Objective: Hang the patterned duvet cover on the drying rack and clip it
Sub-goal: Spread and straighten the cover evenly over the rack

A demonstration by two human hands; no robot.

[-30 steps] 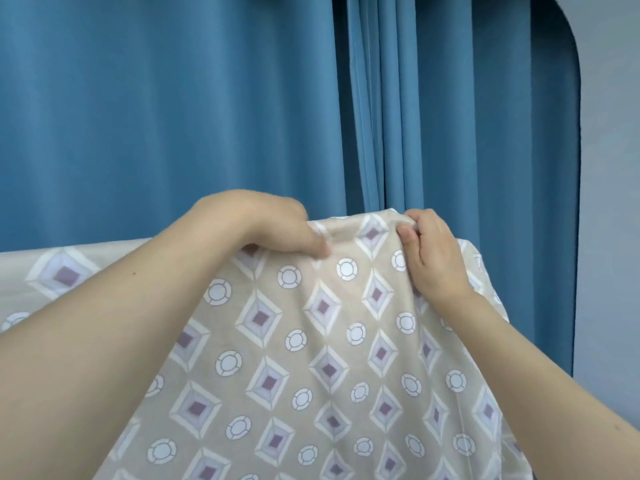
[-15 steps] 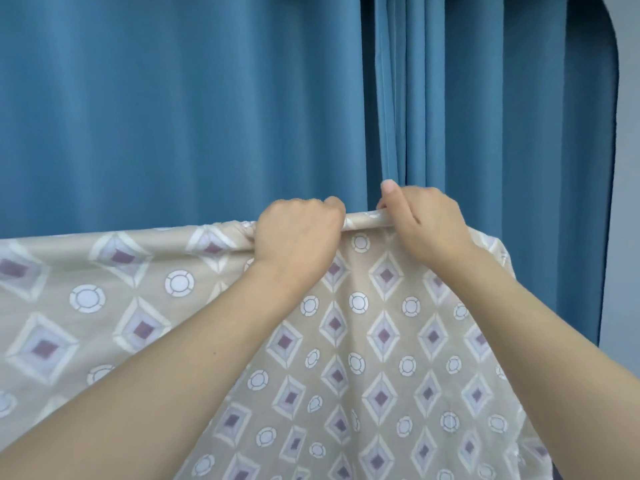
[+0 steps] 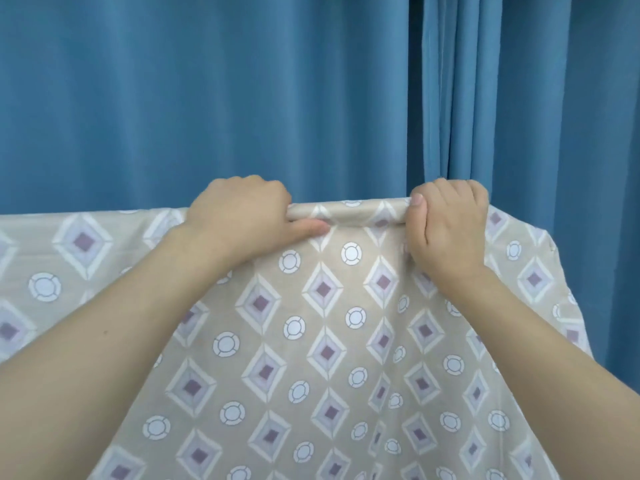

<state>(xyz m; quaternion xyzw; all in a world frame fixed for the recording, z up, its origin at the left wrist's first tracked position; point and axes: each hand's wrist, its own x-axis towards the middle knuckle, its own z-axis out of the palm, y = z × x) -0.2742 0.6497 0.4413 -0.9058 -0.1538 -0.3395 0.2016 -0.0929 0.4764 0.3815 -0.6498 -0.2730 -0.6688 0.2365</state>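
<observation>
The beige patterned duvet cover (image 3: 329, 341), printed with purple diamonds and white circles, hangs over a horizontal bar of the drying rack; the bar itself is hidden under the cloth, which wraps it as a round ridge between my hands. My left hand (image 3: 242, 216) grips that cloth-covered ridge from above, thumb stretched along its underside. My right hand (image 3: 446, 226) grips the same ridge farther right, fingers curled over the top. The cover's right edge falls away just beyond my right hand. No clip is in view.
Blue curtains (image 3: 207, 98) hang close behind the rack across the whole background, with deeper folds (image 3: 450, 98) at the right. The cover stretches left past the frame edge (image 3: 52, 265).
My hands have moved apart along the top edge: before, they were close together. The cloth between them now lies taut as a smooth roll over the bar.
</observation>
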